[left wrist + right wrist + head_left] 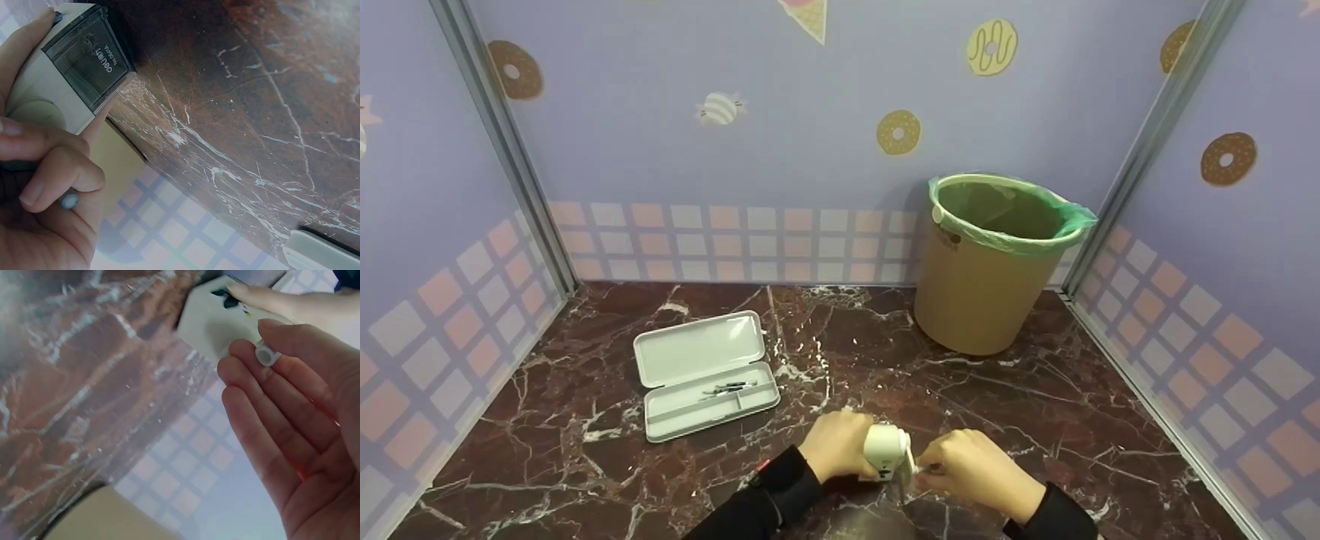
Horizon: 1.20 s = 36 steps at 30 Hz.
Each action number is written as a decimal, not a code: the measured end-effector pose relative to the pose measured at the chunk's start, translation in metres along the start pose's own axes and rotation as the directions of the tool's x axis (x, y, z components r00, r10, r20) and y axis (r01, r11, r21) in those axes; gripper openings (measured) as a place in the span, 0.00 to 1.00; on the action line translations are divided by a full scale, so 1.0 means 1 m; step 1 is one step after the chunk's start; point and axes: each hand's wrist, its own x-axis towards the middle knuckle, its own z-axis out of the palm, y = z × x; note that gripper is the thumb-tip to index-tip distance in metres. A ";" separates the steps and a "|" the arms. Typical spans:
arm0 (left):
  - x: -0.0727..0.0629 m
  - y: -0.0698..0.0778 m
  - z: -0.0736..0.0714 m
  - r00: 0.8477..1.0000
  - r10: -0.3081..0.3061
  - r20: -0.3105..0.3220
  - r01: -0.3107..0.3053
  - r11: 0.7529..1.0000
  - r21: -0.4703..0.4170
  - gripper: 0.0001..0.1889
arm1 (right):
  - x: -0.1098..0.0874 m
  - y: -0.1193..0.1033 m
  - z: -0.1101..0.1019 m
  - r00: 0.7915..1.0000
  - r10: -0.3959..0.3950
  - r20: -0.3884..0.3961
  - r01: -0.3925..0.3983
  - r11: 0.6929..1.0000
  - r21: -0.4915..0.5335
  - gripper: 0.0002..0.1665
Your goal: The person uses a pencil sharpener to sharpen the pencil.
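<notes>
A cream-white hand-crank pencil sharpener (885, 446) stands near the table's front, its dark see-through drawer (87, 59) showing in the left wrist view. My left hand (838, 448) grips it from the left. Among that hand's curled fingers pokes a small round grey-blue end (68, 201); what it belongs to is mostly hidden. On the sharpener's right side, my right hand (966, 466) pinches the white hollow knob (265, 355) of the crank between thumb and forefinger. The other right fingers extend loosely below the knob in the right wrist view.
An open white pencil case (701, 337) lies at the left, with a few slim metallic tools (731, 388) in one compartment. At the back right stands a tan waste bin (979, 300) lined with a green bag. Patterned walls enclose the marbled table (607, 480).
</notes>
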 end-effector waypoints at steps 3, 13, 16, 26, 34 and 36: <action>0.000 0.001 0.000 1.000 0.003 -0.008 -0.003 1.000 0.012 0.26 | 0.001 0.000 -0.008 1.000 0.007 -0.023 -0.007 1.000 -0.015 0.04; 0.000 0.000 0.000 1.000 0.010 -0.016 -0.010 1.000 0.017 0.26 | 0.014 0.010 -0.018 0.996 0.047 -0.069 -0.050 0.997 -0.051 0.07; 0.000 0.000 0.000 1.000 0.014 -0.018 -0.014 1.000 0.015 0.26 | 0.019 0.015 -0.017 0.993 0.054 -0.108 -0.062 0.995 -0.076 0.06; 0.000 0.000 -0.001 1.000 0.008 0.002 -0.008 1.000 0.007 0.27 | 0.036 0.031 -0.007 0.983 0.098 -0.153 -0.115 0.987 -0.108 0.04; 0.001 -0.001 0.002 1.000 0.019 -0.008 -0.019 1.000 0.014 0.27 | 0.044 0.040 0.005 0.978 0.152 -0.143 -0.168 0.980 -0.107 0.05; 0.001 -0.001 0.001 1.000 0.026 -0.014 -0.026 1.000 0.016 0.27 | 0.045 0.042 0.008 0.977 0.162 -0.136 -0.177 0.978 -0.107 0.07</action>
